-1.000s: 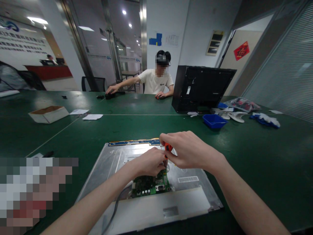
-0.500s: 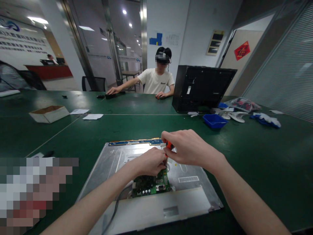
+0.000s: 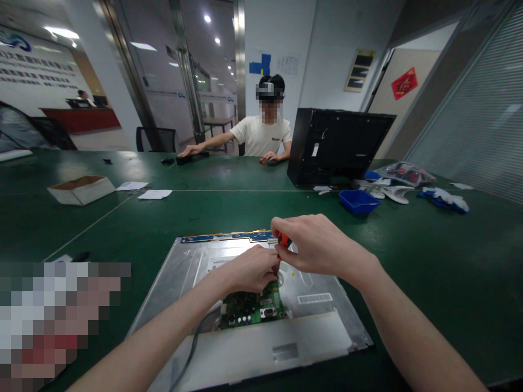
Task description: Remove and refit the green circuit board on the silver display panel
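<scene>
My right hand point(image 3: 314, 242) is closed round the red-and-black handle of a screwdriver point(image 3: 283, 240), held upright over a flat metal display panel point(image 3: 314, 326). Lower down, my left hand point(image 3: 257, 268) has its fingers pinched at the screwdriver's shaft; the tip is hidden behind them. Beneath the left fingers is a green circuit board point(image 3: 261, 306), with white connectors and a video port along its near edge. A narrow blue circuit strip point(image 3: 229, 237) runs along the panel's far edge. A grey cable point(image 3: 191, 351) leads from the board's left side towards me.
Across the green table point(image 3: 229, 209) stand a black monitor casing point(image 3: 339, 147), a blue tray point(image 3: 359, 201) and gloves point(image 3: 445, 200). An open box point(image 3: 81, 191) and paper sheets point(image 3: 155, 194) lie at left. Another person point(image 3: 265, 130) sits opposite. The lower left corner is blurred out.
My right fingers have shifted slightly on the screwdriver's handle, which shows a bit more of its black part. The left hand and the panel stay in place.
</scene>
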Demonstrator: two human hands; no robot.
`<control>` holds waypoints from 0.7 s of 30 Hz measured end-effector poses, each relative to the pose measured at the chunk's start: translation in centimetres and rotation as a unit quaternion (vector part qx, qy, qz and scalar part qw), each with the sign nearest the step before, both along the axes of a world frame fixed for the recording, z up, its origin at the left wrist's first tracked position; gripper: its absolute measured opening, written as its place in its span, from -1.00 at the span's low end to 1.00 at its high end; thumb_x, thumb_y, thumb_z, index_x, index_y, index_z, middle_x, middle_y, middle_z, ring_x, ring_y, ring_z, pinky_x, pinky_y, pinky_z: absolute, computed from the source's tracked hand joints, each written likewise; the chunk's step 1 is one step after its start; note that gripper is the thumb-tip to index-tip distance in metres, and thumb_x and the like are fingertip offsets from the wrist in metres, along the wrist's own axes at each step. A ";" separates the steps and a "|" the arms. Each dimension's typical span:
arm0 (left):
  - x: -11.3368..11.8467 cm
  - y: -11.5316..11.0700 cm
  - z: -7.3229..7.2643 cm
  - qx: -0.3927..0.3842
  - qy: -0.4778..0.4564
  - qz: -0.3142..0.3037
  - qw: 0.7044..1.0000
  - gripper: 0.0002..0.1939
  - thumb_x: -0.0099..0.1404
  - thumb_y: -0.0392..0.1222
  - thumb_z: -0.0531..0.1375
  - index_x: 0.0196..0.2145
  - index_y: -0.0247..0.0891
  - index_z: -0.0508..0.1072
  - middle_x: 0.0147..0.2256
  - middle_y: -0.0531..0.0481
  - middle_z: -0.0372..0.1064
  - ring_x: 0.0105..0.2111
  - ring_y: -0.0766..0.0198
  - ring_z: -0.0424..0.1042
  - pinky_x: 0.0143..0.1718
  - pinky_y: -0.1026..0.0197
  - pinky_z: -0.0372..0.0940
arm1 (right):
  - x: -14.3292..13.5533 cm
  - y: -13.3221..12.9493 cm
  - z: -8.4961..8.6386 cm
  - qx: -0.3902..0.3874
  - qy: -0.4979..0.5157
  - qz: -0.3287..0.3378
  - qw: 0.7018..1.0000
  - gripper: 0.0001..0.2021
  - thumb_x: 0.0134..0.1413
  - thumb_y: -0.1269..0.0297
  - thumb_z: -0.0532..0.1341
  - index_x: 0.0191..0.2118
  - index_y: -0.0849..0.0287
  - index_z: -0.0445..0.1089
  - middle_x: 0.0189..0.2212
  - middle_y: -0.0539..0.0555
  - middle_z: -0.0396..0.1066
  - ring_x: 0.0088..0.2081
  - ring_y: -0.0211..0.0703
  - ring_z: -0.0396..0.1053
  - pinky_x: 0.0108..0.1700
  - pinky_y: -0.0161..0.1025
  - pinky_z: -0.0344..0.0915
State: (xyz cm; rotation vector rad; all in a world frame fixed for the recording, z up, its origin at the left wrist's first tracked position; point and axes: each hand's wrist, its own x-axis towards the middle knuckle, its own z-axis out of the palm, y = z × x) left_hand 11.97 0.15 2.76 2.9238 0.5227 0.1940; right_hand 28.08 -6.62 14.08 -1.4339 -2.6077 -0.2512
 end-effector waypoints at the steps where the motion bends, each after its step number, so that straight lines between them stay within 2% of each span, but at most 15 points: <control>1: 0.0 0.0 0.0 0.000 0.001 0.001 1.000 -0.98 0.16 -0.31 0.20 -0.39 -0.26 0.42 -0.35 -0.01 0.44 -0.34 0.14 0.42 -0.32 0.18 0.24 | 0.0 0.0 0.0 0.002 -0.001 0.000 1.000 -0.92 0.08 0.29 0.10 -0.27 0.12 0.22 -0.41 -0.02 0.45 -0.44 -0.24 0.32 -0.49 -0.27 -0.14; 21: 0.1 0.3 -0.5 -0.016 0.014 -0.006 1.000 -0.97 0.18 -0.32 0.18 -0.40 -0.26 0.42 -0.37 -0.03 0.44 -0.33 0.15 0.41 -0.31 0.19 0.24 | -0.1 -0.2 0.4 -0.020 -0.003 0.005 1.000 -0.92 0.09 0.31 0.11 -0.26 0.12 0.23 -0.39 -0.02 0.43 -0.45 -0.25 0.29 -0.49 -0.27 -0.12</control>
